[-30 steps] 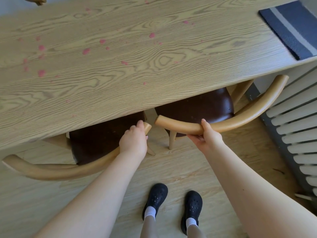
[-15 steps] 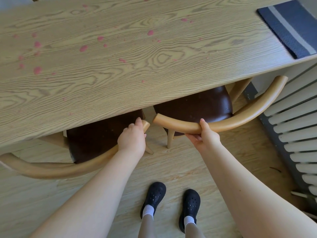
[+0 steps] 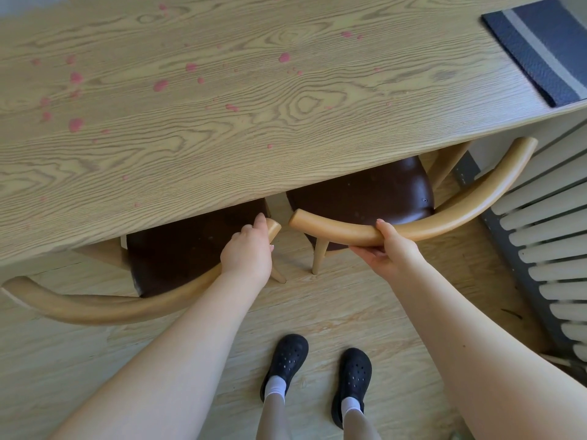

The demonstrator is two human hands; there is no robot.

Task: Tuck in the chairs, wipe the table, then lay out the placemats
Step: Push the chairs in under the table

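Head view looks down at a big wooden table [image 3: 222,128], and two chairs sit side by side at its near edge. The left hand [image 3: 247,254] is wrapped around the end of the left chair's curved back rail [image 3: 104,308]. The right hand [image 3: 389,250] pinches the right chair's back rail [image 3: 444,222], thumb on top and fingers curled below.

Since a second ago both chairs have slid a little farther under the table. More of each brown seat is hidden by the table edge now, and the arms reach out straighter. The left seat [image 3: 178,249] is mostly under; the right seat [image 3: 365,198] shows less than before. The two rail ends nearly meet near the table edge, with just a small gap between them.

So the first job, tucking in the chairs, looks almost done (the rails are still a bit out from the table edge). One more small push may finish it.

Pink spots [image 3: 160,85] are all over the table top, so the wiping is not done yet. A dark blue placemat [image 3: 540,49] with a grey stripe lies at the far right corner of the table, waiting for later. No cloth can be seen.
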